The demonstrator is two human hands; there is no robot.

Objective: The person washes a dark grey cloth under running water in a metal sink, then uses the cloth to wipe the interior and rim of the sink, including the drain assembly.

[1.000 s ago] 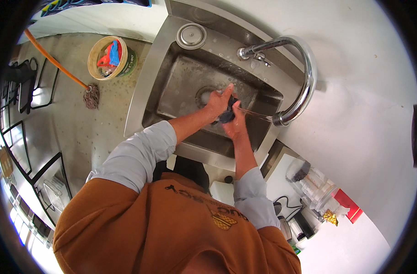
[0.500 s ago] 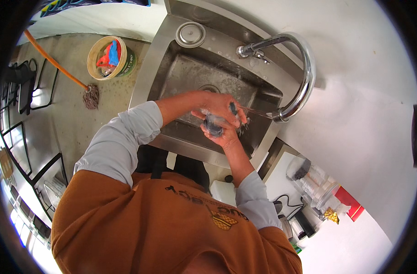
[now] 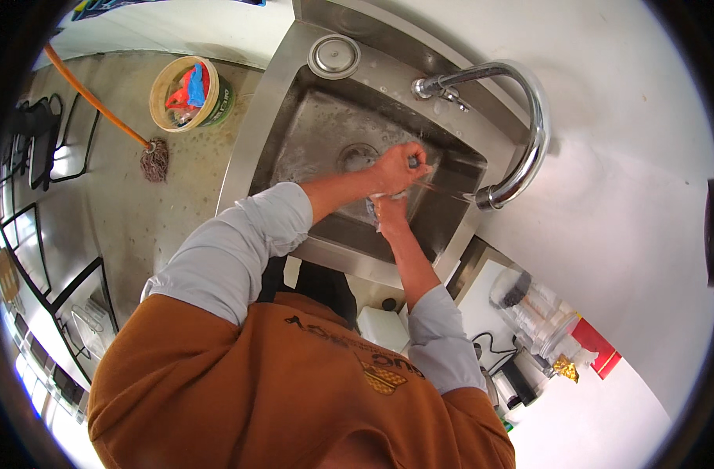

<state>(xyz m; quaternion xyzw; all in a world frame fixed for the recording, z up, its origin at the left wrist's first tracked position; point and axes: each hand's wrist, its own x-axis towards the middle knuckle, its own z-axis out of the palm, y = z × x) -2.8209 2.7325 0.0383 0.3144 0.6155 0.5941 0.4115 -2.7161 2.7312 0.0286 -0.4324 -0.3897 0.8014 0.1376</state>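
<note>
Over the sink (image 3: 443, 258), my left hand (image 3: 396, 170) is curled closed, with a small dark piece of something (image 3: 412, 162) showing between thumb and fingers. Just below it, my right hand (image 3: 391, 209) is partly covered by the left wrist. A dark, foam-covered thing (image 3: 372, 209) shows at the right palm's left side; its kind cannot be made out. White suds lie where the hands meet. A thin stream of water runs from the curved chrome faucet (image 3: 538, 129) toward my hands.
A round metal strainer lid (image 3: 333, 56) sits on the sink's back-left rim. On the floor at left stand a bucket (image 3: 160, 98) with red and blue plastic and a mop (image 3: 154, 160). At right, a counter holds clear plastic containers (image 3: 537, 313) and a red packet (image 3: 596, 348).
My left hand has moved up and away from the foamy dark thing, its fingers now curled. The right hand has dropped slightly lower and turned, showing less of what it holds.
</note>
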